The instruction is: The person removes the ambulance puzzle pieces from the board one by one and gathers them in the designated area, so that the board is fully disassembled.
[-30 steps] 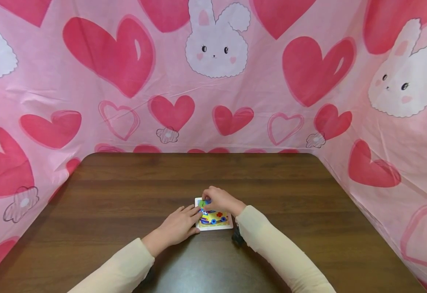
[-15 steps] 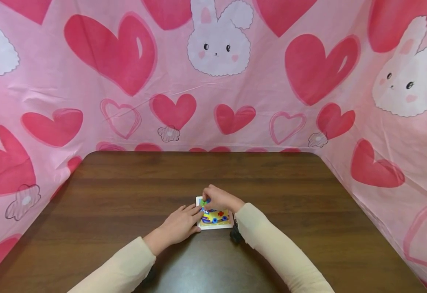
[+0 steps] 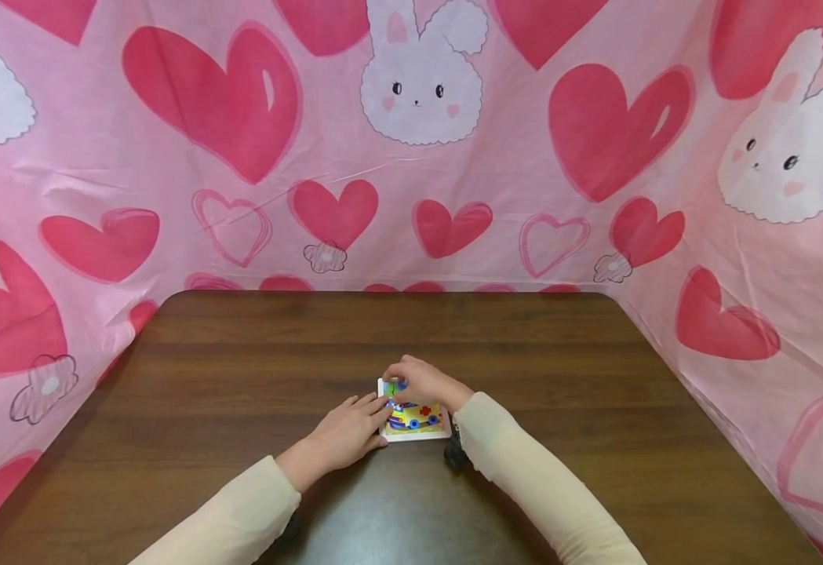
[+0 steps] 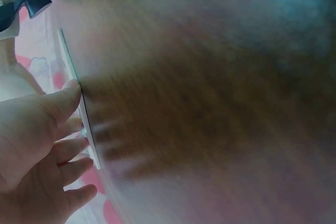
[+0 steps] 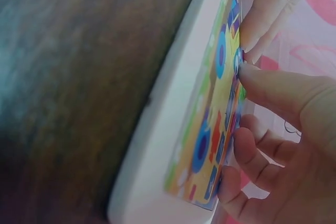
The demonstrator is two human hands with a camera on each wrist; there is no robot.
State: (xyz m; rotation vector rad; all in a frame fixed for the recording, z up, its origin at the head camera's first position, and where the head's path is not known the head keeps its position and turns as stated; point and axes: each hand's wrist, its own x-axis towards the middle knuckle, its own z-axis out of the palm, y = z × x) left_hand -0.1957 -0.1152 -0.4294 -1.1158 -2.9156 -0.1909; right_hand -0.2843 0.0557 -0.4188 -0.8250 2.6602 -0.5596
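A small square picture board [image 3: 415, 439] with a white rim lies flat on the table; it shows a yellow ambulance with a red cross. My left hand [image 3: 344, 434] lies at the board's left side, fingers straight, fingertips over the edge and thumb by the near corner. In the left wrist view its thumb touches the thin board edge [image 4: 72, 66]. Bent over the upper left of the picture, my right hand [image 3: 425, 383] touches a green patch with thumb and fingertips. The right wrist view shows the thumb [image 5: 273, 90] on the picture; whether a loose piece is pinched is hidden.
The brown wooden table [image 3: 242, 377] extends around the board on all sides. A pink cloth [image 3: 397, 173] with hearts and rabbits hangs behind it and along both sides. A black device [image 3: 456, 453] sits under the right wrist.
My right hand's index fingertip has shifted slightly left and spread away from the thumb, over the board's upper left corner. The left hand and board keep their places.
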